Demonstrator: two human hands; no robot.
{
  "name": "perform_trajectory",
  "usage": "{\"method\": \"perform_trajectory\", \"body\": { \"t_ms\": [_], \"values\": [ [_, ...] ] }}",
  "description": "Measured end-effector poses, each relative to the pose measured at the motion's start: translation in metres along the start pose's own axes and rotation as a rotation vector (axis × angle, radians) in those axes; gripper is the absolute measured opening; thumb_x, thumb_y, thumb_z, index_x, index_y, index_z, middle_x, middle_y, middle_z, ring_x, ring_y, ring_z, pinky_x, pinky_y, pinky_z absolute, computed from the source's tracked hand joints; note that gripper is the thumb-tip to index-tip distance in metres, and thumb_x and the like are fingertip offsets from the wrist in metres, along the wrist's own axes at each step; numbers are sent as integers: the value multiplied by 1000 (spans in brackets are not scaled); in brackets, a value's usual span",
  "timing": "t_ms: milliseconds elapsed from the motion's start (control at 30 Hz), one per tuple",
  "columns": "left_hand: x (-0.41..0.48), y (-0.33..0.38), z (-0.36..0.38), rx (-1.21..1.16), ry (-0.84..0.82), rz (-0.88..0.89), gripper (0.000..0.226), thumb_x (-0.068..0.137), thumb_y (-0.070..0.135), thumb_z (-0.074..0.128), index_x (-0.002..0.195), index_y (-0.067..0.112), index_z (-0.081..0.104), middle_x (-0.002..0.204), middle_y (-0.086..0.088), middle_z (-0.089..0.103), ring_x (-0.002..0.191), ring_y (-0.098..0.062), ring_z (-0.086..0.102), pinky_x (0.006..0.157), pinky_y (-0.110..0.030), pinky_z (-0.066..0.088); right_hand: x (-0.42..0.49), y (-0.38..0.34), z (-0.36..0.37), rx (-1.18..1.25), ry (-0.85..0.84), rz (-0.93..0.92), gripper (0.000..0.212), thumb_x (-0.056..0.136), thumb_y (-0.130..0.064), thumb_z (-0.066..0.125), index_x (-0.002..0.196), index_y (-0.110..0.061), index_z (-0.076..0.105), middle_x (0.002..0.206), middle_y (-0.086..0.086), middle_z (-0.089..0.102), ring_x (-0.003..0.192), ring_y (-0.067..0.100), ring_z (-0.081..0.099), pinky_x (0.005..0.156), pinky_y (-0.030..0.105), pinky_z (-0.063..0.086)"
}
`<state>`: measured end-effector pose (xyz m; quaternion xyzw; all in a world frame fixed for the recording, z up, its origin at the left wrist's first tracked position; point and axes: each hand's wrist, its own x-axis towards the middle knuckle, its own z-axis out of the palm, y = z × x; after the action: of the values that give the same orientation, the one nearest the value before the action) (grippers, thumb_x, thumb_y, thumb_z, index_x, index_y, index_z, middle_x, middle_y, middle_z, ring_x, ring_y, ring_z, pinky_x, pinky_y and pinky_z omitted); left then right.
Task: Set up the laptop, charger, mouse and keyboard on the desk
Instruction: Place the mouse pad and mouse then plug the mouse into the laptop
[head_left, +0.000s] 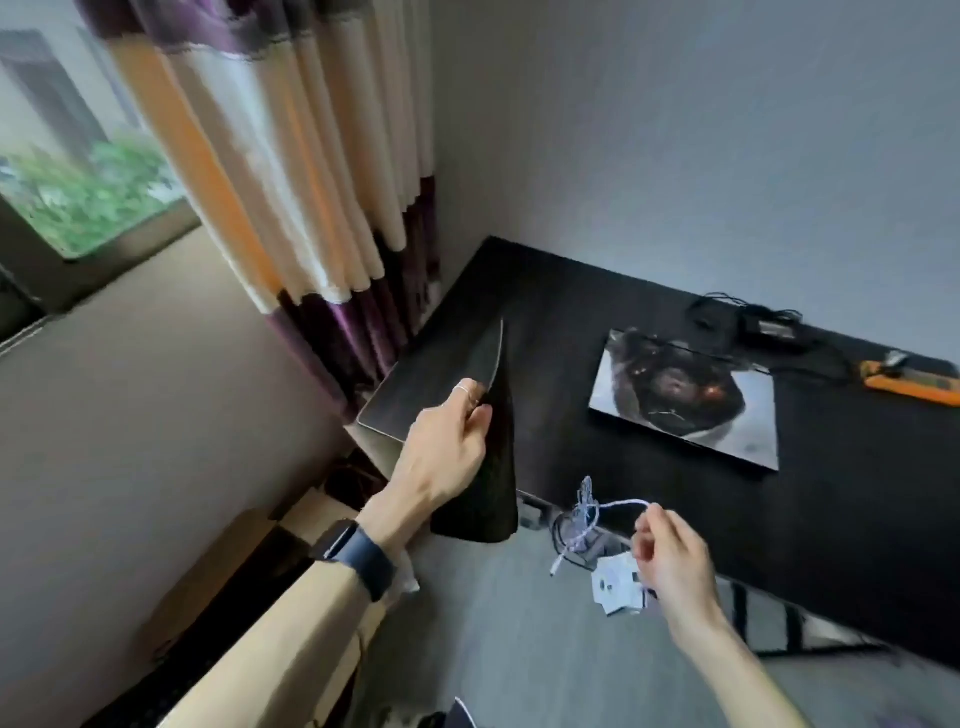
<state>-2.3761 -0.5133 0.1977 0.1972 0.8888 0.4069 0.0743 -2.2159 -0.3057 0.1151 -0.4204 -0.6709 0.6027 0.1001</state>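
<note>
The laptop lay closed mid-way along the table, a black charger at its far edge. The left hand gripped a dark pad at the left edge; the right hand fingers pinched a white cable. No mouse or keyboard showed, so those were likely left to do

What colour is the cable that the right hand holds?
White; the cable pinched by the right hand shows best in the head view.

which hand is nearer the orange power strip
Right. The right hand, pinching a white cable, is off the near edge of the desk, across it from the orange power strip. The left hand grips a dark pad at the desk's left end, beyond the laptop.
</note>
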Motion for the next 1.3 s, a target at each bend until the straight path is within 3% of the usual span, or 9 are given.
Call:
{"method": "perform_trajectory", "body": {
  "t_ms": [200,333,500,600,667,933,1067,1200,1300],
  "values": [
    [-1,148,119,-202,-96,102,4,99,25,51,98,24,54,80,12,63,73,-5,56,70,-24,37,9,75,-152,125,135,308,32,100,-29,51,71,-16,56,65,3,58,39,10,34,38,19,23],
    [-14,236,197,-496,-284,81,7,98,18,55,94,18,60,83,3,65,79,-12,60,81,-30,48,4,105,-258,259,191,536,28,97,-45,54,90,-18,60,94,4,69,32,6,18,35,15,12],
    [-10,296,266,-733,-403,-29,20,97,11,56,79,19,56,71,3,61,64,-11,58,65,-27,50,-1,144,-346,491,114,661,55,90,-66,52,102,-13,59,114,10,70,36,6,12,34,16,12],
    [-4,311,319,-681,-476,-72,18,98,8,54,82,16,56,72,-1,62,61,-11,61,61,-24,51,7,147,-378,719,190,643,30,96,-43,58,95,-13,58,72,2,71,31,5,15,31,16,11],
    [2,308,353,-584,-486,-104,12,98,8,54,87,12,57,71,1,61,63,-11,61,54,-19,50,19,145,-399,674,375,621,15,96,-24,62,92,-11,56,42,0,43,28,7,17,30,17,12],
    [63,262,484,-73,-596,-155,20,93,24,63,107,10,64,103,-12,70,96,-30,67,90,-38,54,98,164,-491,80,592,461,35,64,-43,82,90,-23,70,82,-3,67,62,18,58,61,31,50],
    [108,230,548,-75,-641,-224,29,88,34,64,111,15,64,105,-12,71,97,-31,69,85,-53,57,140,138,-518,-34,620,371,14,85,-26,77,80,-19,66,65,-4,61,53,16,51,43,22,39],
    [120,265,557,-25,-571,-247,33,89,31,63,118,14,63,113,-9,70,103,-30,67,90,-48,56,187,136,-544,-83,590,416,26,77,-38,79,90,-19,69,88,-1,73,81,25,69,78,37,56],
    [119,270,565,73,-587,-334,39,87,27,63,124,14,56,114,-11,67,102,-32,66,83,-45,59,212,150,-554,7,560,502,33,73,-41,74,98,-21,72,93,1,73,86,27,69,87,46,57]
  ]
}}
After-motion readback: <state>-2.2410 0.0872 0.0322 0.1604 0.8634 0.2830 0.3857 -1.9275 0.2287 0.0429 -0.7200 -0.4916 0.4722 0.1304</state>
